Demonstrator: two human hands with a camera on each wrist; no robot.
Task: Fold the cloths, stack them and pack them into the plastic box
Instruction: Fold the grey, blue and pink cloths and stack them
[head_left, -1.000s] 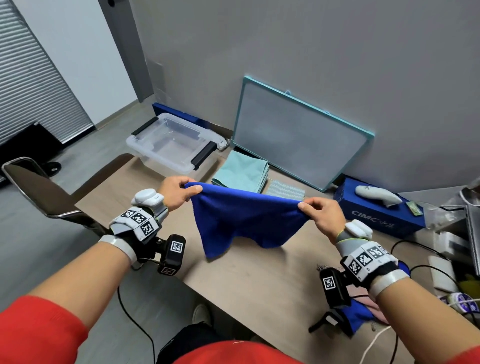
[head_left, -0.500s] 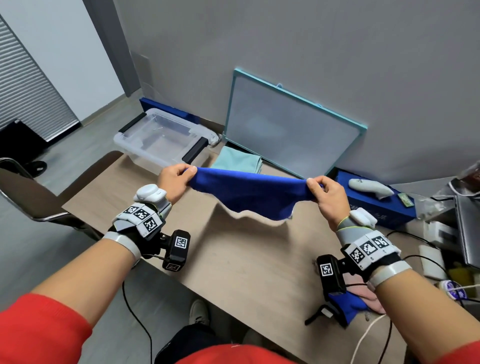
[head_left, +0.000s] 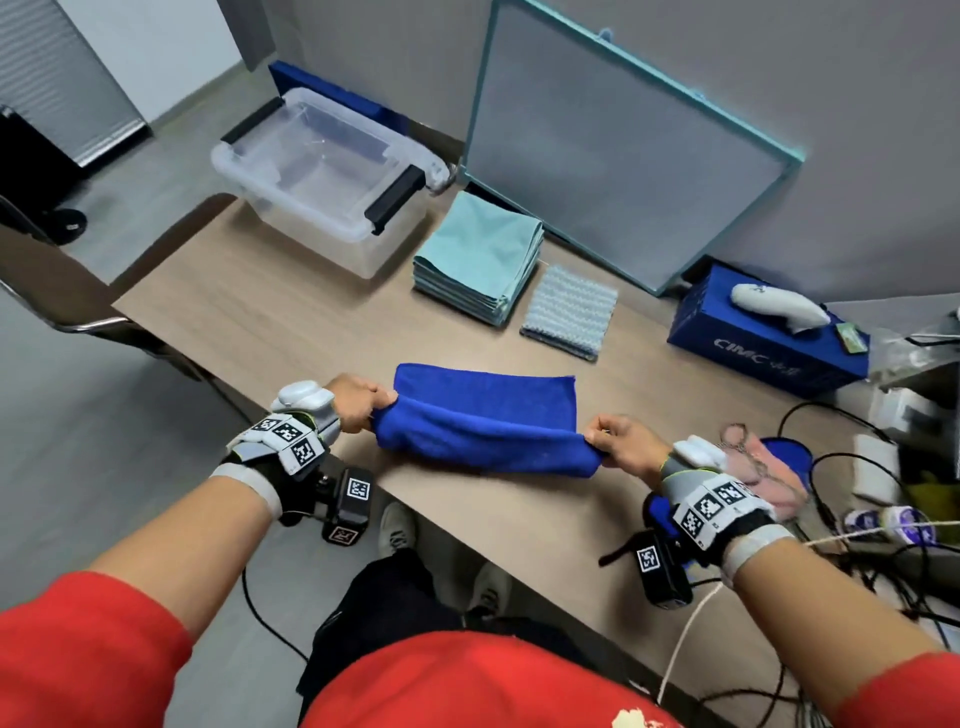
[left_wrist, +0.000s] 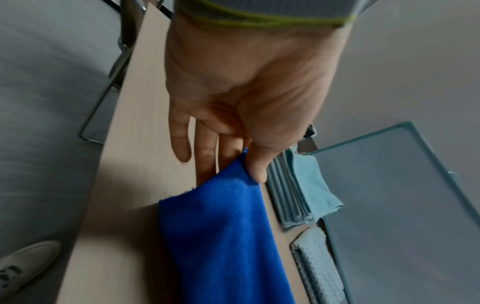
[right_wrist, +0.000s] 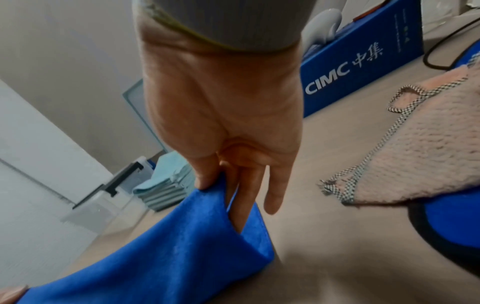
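Cloth (head_left: 483, 421), mid-frame, feels soft and limp; I pinch its ends with left hand (head_left: 358, 402) and right hand (head_left: 621, 447).

Your light wood-grain table (head_left: 291, 332) carries the clear plastic box with black handles (head_left: 322, 192) at its far left corner, a stack of folded teal cloths (head_left: 478, 260), a pale textured cloth (head_left: 571, 312), the folded royal-blue cloth (head_left: 483, 421), a blue cardboard box (head_left: 758, 348), a fluffy pink cloth (head_left: 769, 473) and black cables (head_left: 831, 467).
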